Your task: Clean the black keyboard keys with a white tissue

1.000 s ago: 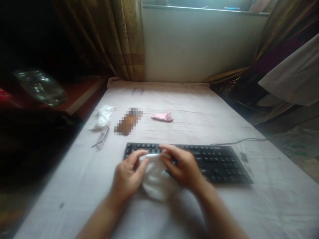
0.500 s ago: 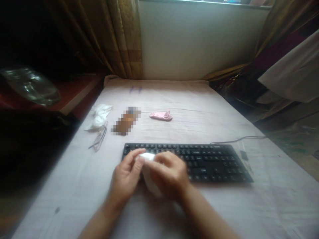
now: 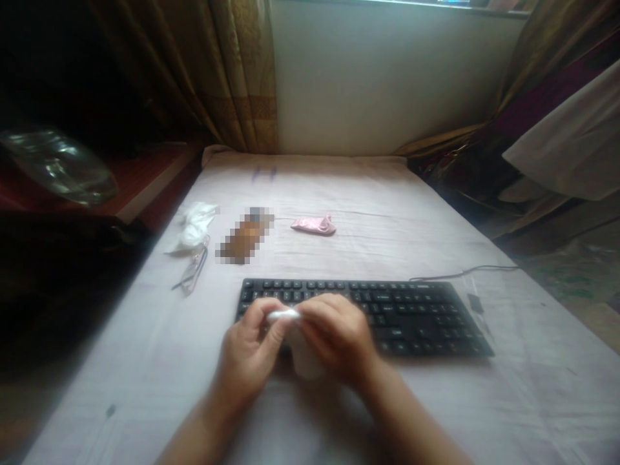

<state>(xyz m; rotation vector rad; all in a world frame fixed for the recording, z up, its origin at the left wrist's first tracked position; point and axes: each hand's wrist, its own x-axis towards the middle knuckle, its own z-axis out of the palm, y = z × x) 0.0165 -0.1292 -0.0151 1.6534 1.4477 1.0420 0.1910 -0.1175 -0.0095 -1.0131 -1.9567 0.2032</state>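
Over the front left part of a black keyboard, my left hand pinches a thin, soft white sheet that looks like a tissue or cloth. The fingers of my right hand are closed on the same sheet, close against the left fingertips. A folded white edge shows between the two hands, and the rest hangs below them, blurred. Both hands hide the keyboard's left front keys.
Beyond the keyboard lie a pink pouch-like item, a pixelated brown object and a crumpled white bundle with thin cords. The keyboard cable runs right. A clear plastic container stands on a side surface.
The white edge between my fingers looks thinner and flatter. My left fingers have curled in, both hands have come slightly nearer me, and more of the hanging sheet shows.
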